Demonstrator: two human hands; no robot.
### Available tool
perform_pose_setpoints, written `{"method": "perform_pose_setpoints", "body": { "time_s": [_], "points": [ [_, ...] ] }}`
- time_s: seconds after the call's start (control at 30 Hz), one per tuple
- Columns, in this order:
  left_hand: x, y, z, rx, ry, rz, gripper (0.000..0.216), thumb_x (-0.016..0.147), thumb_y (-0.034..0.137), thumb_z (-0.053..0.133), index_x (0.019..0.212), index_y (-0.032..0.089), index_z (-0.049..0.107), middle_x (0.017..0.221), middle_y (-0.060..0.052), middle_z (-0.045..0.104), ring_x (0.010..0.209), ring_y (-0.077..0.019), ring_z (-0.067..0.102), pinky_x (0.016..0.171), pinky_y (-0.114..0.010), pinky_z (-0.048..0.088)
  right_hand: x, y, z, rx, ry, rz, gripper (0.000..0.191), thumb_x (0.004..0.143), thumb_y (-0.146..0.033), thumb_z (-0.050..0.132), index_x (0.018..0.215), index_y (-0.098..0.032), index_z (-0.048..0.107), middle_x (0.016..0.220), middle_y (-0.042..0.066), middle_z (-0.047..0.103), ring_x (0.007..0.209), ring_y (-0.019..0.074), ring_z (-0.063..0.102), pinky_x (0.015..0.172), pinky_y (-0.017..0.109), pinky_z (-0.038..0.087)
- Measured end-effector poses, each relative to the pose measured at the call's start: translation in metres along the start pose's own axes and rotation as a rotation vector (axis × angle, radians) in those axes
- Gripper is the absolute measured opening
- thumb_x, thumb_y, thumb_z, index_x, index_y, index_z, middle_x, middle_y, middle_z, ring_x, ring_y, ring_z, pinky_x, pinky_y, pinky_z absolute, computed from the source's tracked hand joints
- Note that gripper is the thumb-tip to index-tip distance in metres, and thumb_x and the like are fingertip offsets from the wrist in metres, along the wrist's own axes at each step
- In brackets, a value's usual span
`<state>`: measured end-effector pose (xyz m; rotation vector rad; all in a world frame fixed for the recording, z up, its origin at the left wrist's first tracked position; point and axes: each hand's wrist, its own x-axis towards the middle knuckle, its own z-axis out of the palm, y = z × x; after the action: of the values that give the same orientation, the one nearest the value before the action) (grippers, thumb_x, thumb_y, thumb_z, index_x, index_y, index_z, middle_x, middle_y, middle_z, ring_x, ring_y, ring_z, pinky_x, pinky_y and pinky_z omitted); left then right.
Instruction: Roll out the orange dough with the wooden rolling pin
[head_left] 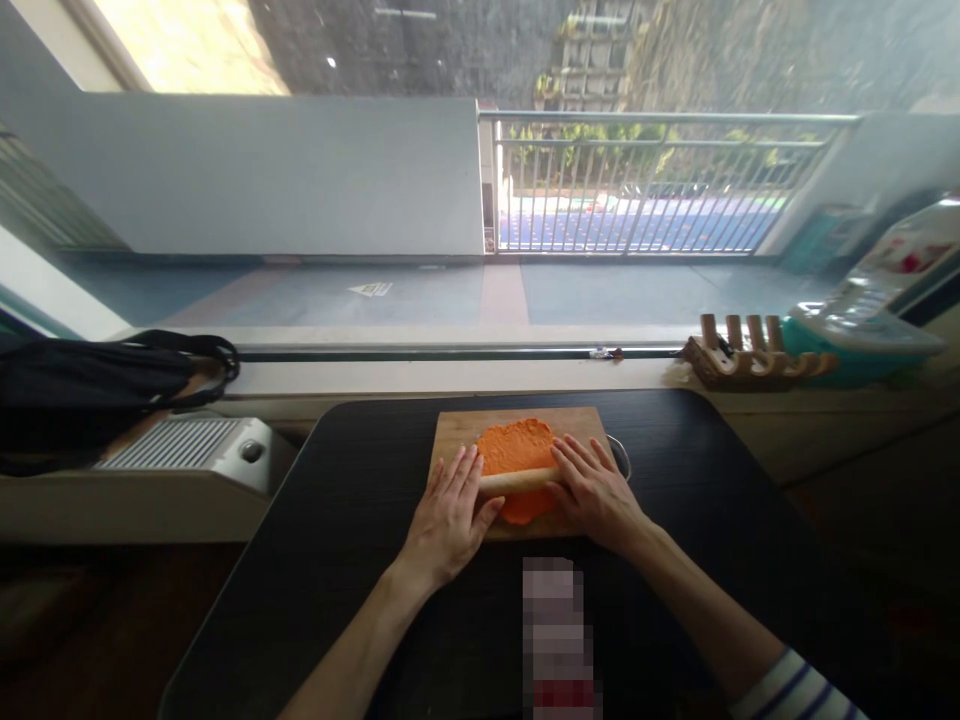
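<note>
A flat piece of orange dough [516,446] lies on a wooden cutting board [454,432] on a black table [352,520]. A wooden rolling pin [519,481] lies across the near part of the dough. My left hand [448,517] rests flat on the pin's left end, fingers stretched out. My right hand [594,490] presses flat on the pin's right end, fingers spread. Both palms cover the ends of the pin.
A black bag [90,395] lies at the left over a white radiator [191,448]. A wooden rack [750,355] and a teal container with a plastic bag [870,320] stand on the window sill at the right. A window with a railing is ahead.
</note>
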<state>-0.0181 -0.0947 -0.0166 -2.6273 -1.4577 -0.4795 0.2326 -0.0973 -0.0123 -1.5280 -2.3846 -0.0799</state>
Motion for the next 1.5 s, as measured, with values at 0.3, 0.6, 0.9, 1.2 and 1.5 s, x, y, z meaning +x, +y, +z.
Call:
{"method": "perform_pose_setpoints", "body": {
  "time_s": [0.3,0.6,0.9,1.2,1.5],
  "points": [
    [0.023,-0.007,0.005,0.017,-0.037,-0.069,0.068,0.093,0.057,0.027,0.138,0.008,0.041,0.144,-0.015,0.041,0.137,-0.0285,0.031,0.112,-0.048,0.027,0.021,0.003,0.0,-0.079,-0.103,0.064,0.056,0.097,-0.043,0.025,0.14,-0.011,0.039,0.146,0.011,0.036,0.138,0.0249,0.026,0.114,0.049,0.013],
    [0.05,-0.019,0.01,0.041,-0.109,-0.141,0.073,0.092,0.059,0.019,0.137,0.007,0.043,0.144,-0.016,0.041,0.137,-0.0306,0.03,0.112,-0.049,0.024,0.045,0.009,0.0,-0.088,-0.137,0.11,0.057,0.098,-0.044,0.021,0.139,-0.011,0.041,0.146,0.013,0.038,0.139,0.0256,0.024,0.113,0.055,0.008],
    [0.071,-0.028,0.017,0.02,-0.135,-0.208,0.074,0.093,0.059,0.015,0.135,0.006,0.045,0.139,-0.017,0.048,0.132,-0.0289,0.039,0.111,-0.048,0.027,0.064,0.016,0.009,-0.075,-0.157,0.171,0.053,0.097,-0.041,0.021,0.135,-0.013,0.046,0.145,0.012,0.04,0.138,0.0259,0.026,0.111,0.056,0.012],
    [0.038,-0.01,0.011,0.031,-0.024,-0.131,0.072,0.093,0.056,0.022,0.134,0.001,0.044,0.139,-0.021,0.046,0.135,-0.0307,0.034,0.111,-0.047,0.028,0.027,0.0,0.006,-0.14,-0.059,0.115,0.058,0.097,-0.042,0.022,0.141,-0.006,0.037,0.148,0.015,0.032,0.14,0.0261,0.022,0.114,0.051,0.01],
    [0.011,0.003,0.007,0.006,0.008,-0.114,0.076,0.091,0.059,0.027,0.14,0.002,0.034,0.146,-0.021,0.036,0.138,-0.0286,0.028,0.112,-0.044,0.027,0.0,-0.007,0.005,-0.124,-0.03,0.061,0.062,0.097,-0.046,0.026,0.144,-0.007,0.031,0.15,0.014,0.028,0.14,0.025,0.02,0.115,0.047,0.012]
  ]
}}
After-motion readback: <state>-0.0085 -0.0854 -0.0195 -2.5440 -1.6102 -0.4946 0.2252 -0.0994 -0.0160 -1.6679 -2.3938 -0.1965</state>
